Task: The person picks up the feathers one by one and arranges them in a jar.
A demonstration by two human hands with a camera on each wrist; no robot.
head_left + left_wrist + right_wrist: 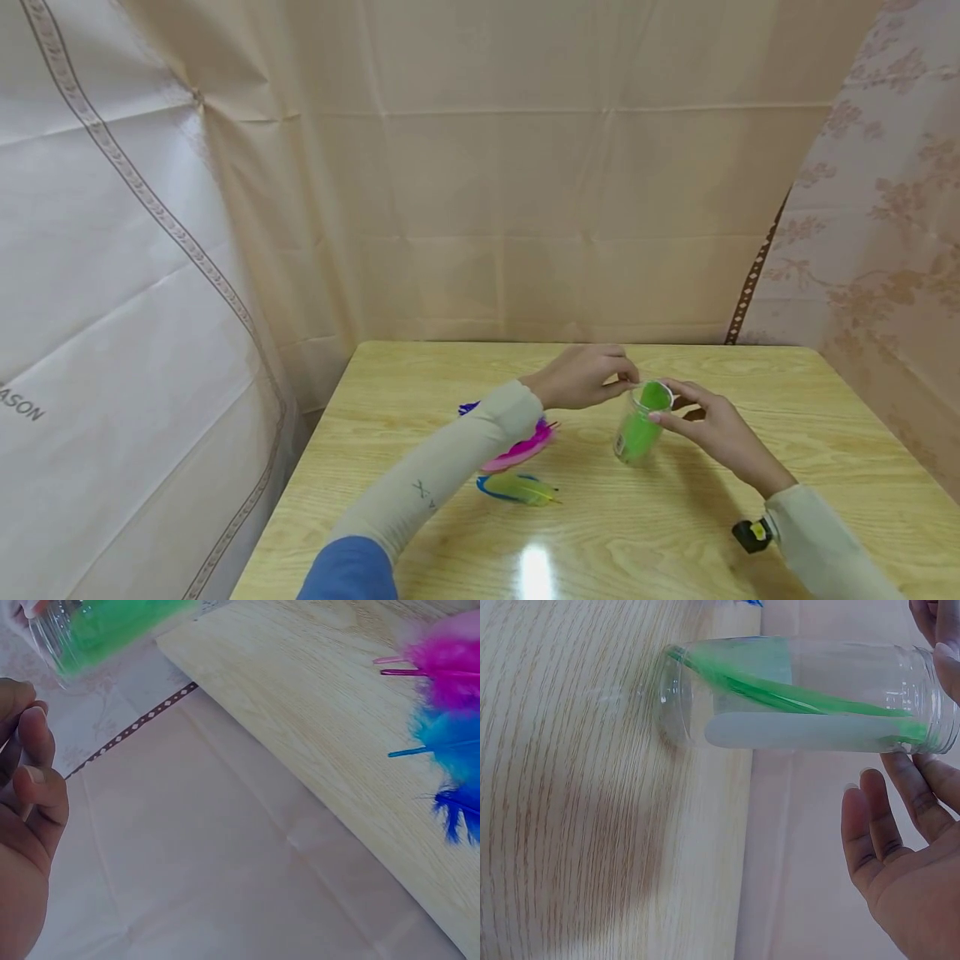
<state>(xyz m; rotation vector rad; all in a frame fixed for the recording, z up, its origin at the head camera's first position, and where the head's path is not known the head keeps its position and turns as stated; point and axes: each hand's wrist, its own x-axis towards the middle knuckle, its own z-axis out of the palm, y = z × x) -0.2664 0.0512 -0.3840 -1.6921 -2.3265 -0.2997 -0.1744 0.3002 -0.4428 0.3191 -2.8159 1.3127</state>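
Jar (840, 667) in right hand (716, 427), green feather (780, 694) inside

- A cloth-screened booth; the kind of building is unclear.
- Beige sheet (555, 208) hanging behind the worktop (637, 525).
- White bordered cloth (127, 292) left of the worktop.
- Flower-patterned cloth (900, 208) to its right.

room: tabletop (585, 479) between feathers (521, 489) and jar (636, 435) | overhead block: left sleeve (450, 467) across pink feather (522, 452)

Beige cloth (480, 183) behind wooden table (637, 533)
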